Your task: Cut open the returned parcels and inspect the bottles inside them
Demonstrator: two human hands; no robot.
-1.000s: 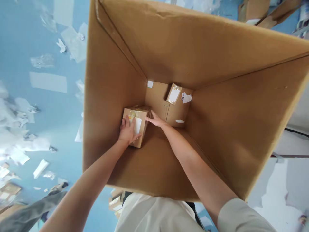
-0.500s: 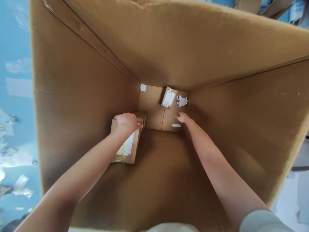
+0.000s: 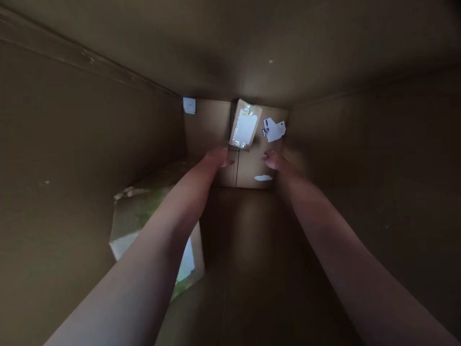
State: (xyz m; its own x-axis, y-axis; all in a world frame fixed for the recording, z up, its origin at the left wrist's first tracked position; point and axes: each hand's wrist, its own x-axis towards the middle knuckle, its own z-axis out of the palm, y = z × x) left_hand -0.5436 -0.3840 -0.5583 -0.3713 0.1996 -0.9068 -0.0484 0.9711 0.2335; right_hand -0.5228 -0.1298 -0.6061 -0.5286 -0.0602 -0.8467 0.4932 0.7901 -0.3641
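Observation:
Both my arms reach deep into a large cardboard box (image 3: 360, 144). At its far end lies a small taped carton (image 3: 246, 127) with a white label, tilted a little. My left hand (image 3: 219, 157) is just below and left of that carton, its fingers apart; I cannot see it gripping anything. To the right and lower, my right hand (image 3: 272, 159) has its fingers stretched out, holding nothing. A larger taped carton (image 3: 196, 250) with a white label sits at the left, partly hidden behind my left forearm.
A white paper scrap (image 3: 275, 129) lies on the far panel right of the small carton. Another pale scrap (image 3: 263, 178) is lower down, and a small white label (image 3: 189, 105) sticks in the upper left corner. Tall cardboard walls enclose every side.
My view has moved deeper into the big box, which looks darker. My left hand has let go of the larger carton and moved right, towards the small one. My right hand stays near the far end.

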